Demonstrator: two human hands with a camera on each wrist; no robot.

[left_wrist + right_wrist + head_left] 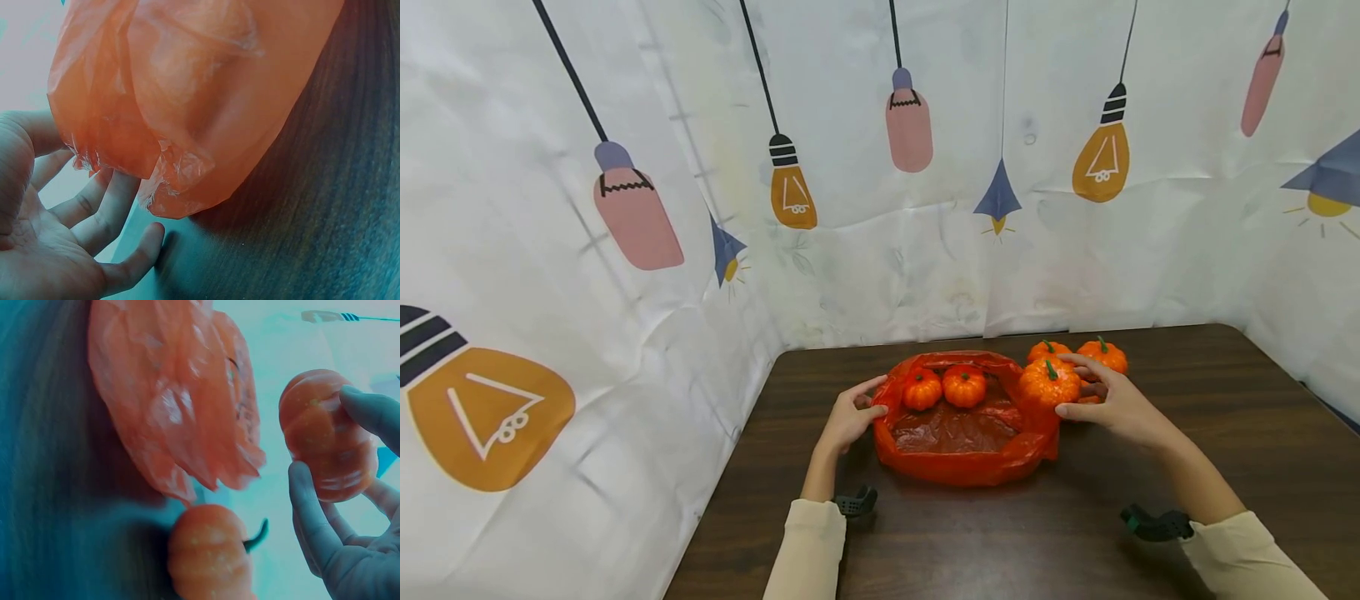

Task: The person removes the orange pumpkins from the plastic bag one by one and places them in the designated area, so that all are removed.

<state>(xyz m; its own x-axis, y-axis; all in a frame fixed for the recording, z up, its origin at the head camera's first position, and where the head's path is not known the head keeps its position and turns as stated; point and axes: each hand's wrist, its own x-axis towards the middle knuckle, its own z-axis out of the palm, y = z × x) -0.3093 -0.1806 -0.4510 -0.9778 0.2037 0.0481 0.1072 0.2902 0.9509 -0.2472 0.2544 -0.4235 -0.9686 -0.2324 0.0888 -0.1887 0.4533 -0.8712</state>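
Note:
A red plastic bag [962, 471] lies with its mouth wide and rolled down on the dark table. Inside it, at the far side, sit two small orange toy pumpkins, one on the left [922, 389] and one on the right [964, 386]. My left hand [850, 419] holds the bag's left rim; in the left wrist view its fingers [94, 219] reach behind the crumpled plastic. Just above the bag's right rim, my right hand [1108, 398] grips another toy pumpkin [1049, 383] between thumb and fingers. The right wrist view shows this pumpkin [328, 434] raised beside the bag.
Behind my right hand stand more toy pumpkins, one at the left [1047, 348] and one at the right [1105, 355]. Another is partly hidden under that hand. White sheeting [880, 275] printed with lamps hangs around the wooden table [955, 542].

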